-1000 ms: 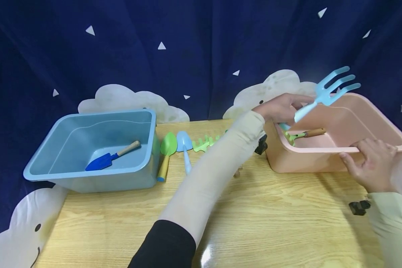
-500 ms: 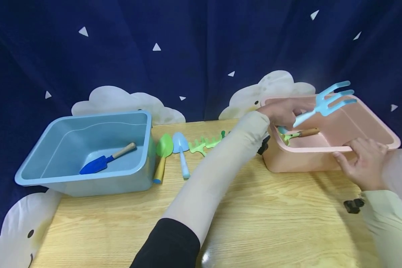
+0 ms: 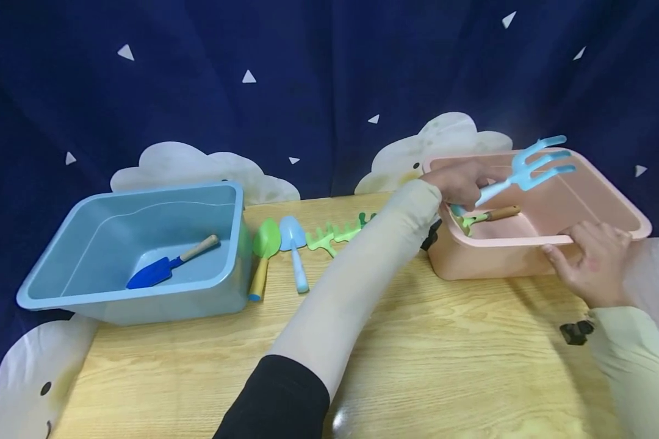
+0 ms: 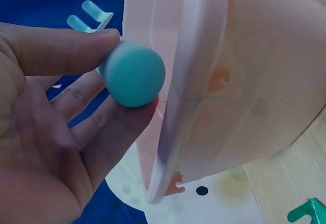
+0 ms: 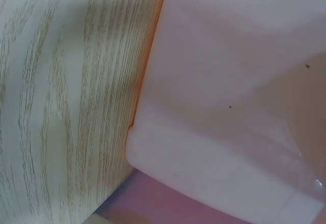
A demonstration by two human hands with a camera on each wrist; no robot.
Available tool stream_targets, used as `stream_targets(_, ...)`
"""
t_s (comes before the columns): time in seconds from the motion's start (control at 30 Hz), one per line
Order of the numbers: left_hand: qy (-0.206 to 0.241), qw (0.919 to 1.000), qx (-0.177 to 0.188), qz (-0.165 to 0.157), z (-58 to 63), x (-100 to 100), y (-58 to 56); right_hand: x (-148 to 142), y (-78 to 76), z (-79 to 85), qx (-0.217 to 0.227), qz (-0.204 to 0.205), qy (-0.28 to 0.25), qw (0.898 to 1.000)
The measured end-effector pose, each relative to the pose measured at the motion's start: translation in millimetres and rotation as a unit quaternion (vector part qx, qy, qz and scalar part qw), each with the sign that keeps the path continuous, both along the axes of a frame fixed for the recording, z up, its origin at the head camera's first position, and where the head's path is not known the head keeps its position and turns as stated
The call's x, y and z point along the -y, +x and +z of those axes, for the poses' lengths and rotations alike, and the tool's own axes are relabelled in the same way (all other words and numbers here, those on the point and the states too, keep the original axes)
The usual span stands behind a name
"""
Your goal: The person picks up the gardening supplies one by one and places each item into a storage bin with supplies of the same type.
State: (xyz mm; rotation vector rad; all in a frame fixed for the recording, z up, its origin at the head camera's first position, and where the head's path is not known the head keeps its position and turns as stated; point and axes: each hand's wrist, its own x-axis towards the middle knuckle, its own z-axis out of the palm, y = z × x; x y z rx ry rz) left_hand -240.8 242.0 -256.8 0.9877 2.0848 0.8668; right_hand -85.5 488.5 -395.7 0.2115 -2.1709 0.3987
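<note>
On the wood-grain bench [image 3: 445, 366] I see a blue tub [image 3: 187, 306], green trowel [image 3: 266, 238], light-blue trowel [image 3: 293, 234], green rakes [image 3: 347, 234] and a pink tub [image 3: 489, 262].

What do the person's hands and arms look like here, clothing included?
Both the left hand and right hand are ungloved. A pale cream sleeve covers the left forearm, with black fabric above it. The right sleeve is also pale. A small black device shows at the right wrist, another, partly hidden, at the left.

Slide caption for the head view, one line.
Left hand holds a light-blue fork at the pink bin while the right hand grips the near rim.
</note>
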Motion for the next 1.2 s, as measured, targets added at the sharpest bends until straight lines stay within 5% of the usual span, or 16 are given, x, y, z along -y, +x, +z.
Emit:
stream_targets(0.33, -0.022, 0.9991, -0.037, -0.001, -2.5, 1, -3.4, 6, -1.6, -1.5, 0.002, 0.006, -0.005, 1.0)
stream_targets(0.6, 0.01, 0.9994, -0.032, 0.002, -9.2, 1, -7.5, 10, -3.2, -2.3, -0.013, 0.009, -0.007, 1.0)
stream_targets(0.93, 0.0, 0.9863, -0.164, 0.016, -14.7, 19, -20.9, 12, -7.2, -1.2, -0.009, 0.011, -0.005, 1.0)
stream_targets(1.2, 0.044, 0.9849, -0.166, 0.021, -15.3, 43, -28.7, 10, -9.3, 0.1, -0.002, 0.009, -0.001, 1.0)
